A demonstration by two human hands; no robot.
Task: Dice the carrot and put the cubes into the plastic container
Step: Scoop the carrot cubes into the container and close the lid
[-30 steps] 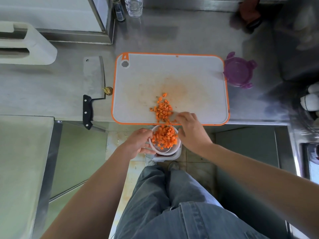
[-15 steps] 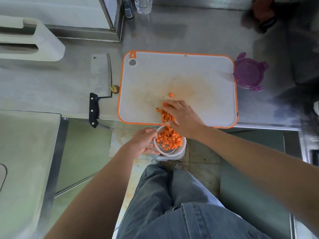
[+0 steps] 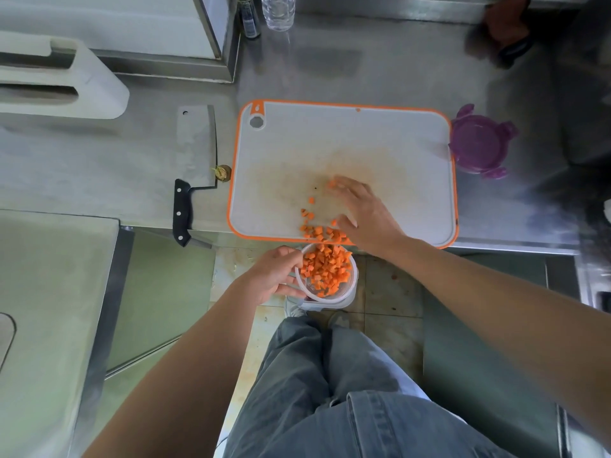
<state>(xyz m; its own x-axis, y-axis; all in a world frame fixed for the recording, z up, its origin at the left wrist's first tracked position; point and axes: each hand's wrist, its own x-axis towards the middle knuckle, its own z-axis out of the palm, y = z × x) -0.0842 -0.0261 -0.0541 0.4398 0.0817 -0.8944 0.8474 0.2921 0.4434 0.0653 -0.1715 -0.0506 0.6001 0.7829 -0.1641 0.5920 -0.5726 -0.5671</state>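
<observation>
A clear round plastic container [image 3: 347, 294], well filled with orange carrot cubes [image 3: 325, 267], hangs just below the counter's front edge. My left hand [image 3: 272, 276] grips its left rim. My right hand [image 3: 365, 214] lies flat on the white, orange-rimmed cutting board [image 3: 380, 143], fingers stretched toward a lone cube at its fingertips. A loose cluster of cubes [image 3: 317, 231] sits at the board's front edge, left of that hand's thumb, right above the container.
A cleaver [image 3: 195, 160] with a black handle lies left of the board, a carrot stub [image 3: 223, 172] beside its blade. The purple lid [image 3: 479, 143] rests off the board's right edge. A bottle [image 3: 277, 9] stands at the back. My jeans and the tiled floor are below.
My right hand has slid away from the front edge to farther up the board, fingers now spread flat. Cubes lie scattered near the front edge. The left hand keeps the container in place.
</observation>
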